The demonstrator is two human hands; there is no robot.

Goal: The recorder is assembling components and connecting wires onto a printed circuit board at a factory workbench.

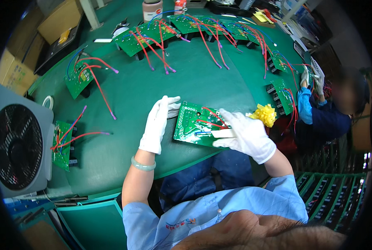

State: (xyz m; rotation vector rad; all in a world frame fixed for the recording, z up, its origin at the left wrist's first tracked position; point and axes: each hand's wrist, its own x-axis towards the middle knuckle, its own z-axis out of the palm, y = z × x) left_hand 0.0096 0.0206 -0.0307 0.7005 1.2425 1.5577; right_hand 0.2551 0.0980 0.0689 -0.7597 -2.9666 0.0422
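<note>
A green circuit board (188,125) with red and blue wires lies tilted in front of me, near the table's front edge. My right hand (250,135), in a white glove, is over the board's right side. Between its fingers is a small flat white strip (222,133), held above the board's surface; its exact kind is unclear. My left hand (156,125), also gloved, stands edge-on beside the board's left edge with fingers stretched out. It holds nothing visible, and whether its fingertips touch the board is unclear.
More wired boards line the green table's (186,75) far side, with one board (62,143) at left by a grey fan (17,146). A yellow bundle (264,115) sits right of my right hand. A co-worker (323,112) works at the right. Green racks (331,196) stand lower right.
</note>
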